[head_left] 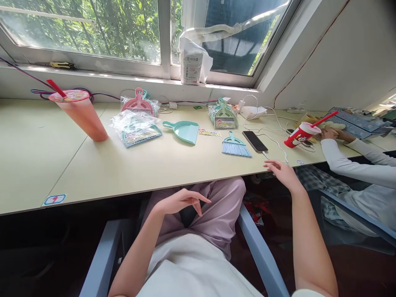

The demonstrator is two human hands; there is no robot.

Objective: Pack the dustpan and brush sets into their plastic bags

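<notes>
My left hand (185,201) hovers over my lap with its fingers apart and nothing in them. Off the table's front edge, my right hand (283,173) is open and holds nothing; it is nearest to the phone (255,141) and its white cable. A small blue hand brush (235,145) lies left of the phone, bristles toward me. Further left rests a teal dustpan (185,131), with a narrow printed strip (209,133) beside it. Wrapped brush-and-dustpan sets lie behind: a blue one (140,134), a pink one (140,103) and a green one (225,115).
A tall pink cup (82,115) with a red straw stands left on the table (102,177). At right is a red cup (301,134), near a co-worker's hands (331,134). White cables cross the tabletop. A tissue pack (192,68) sits on the windowsill. Chair armrests (260,251) flank me.
</notes>
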